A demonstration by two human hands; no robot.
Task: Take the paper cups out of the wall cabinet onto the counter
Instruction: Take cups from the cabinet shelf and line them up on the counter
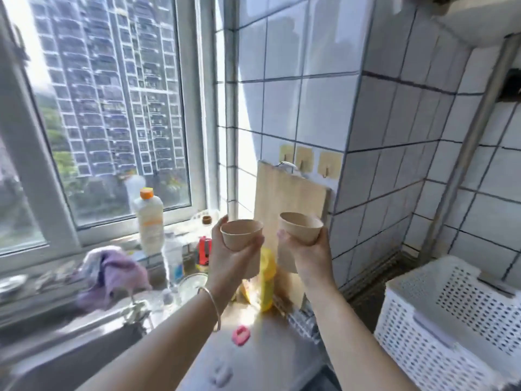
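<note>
Two tan paper cups are held up in the air above the counter (262,359), side by side and apart. My left hand (231,258) grips the left paper cup (242,234) from below, mouth up. My right hand (311,255) grips the right paper cup (301,227), tilted slightly toward me. Both cups look empty. A thin bangle sits on my left wrist. The wall cabinet is mostly out of view; only a white edge (479,21) shows at the top right.
A wooden cutting board (293,193) leans on the tiled wall behind the cups. Bottles (148,218), a purple cloth (112,272), a yellow bag (266,280) and a sink (79,354) lie left. A pink clip (240,335) sits on the counter. A white perforated basket (451,320) stands right.
</note>
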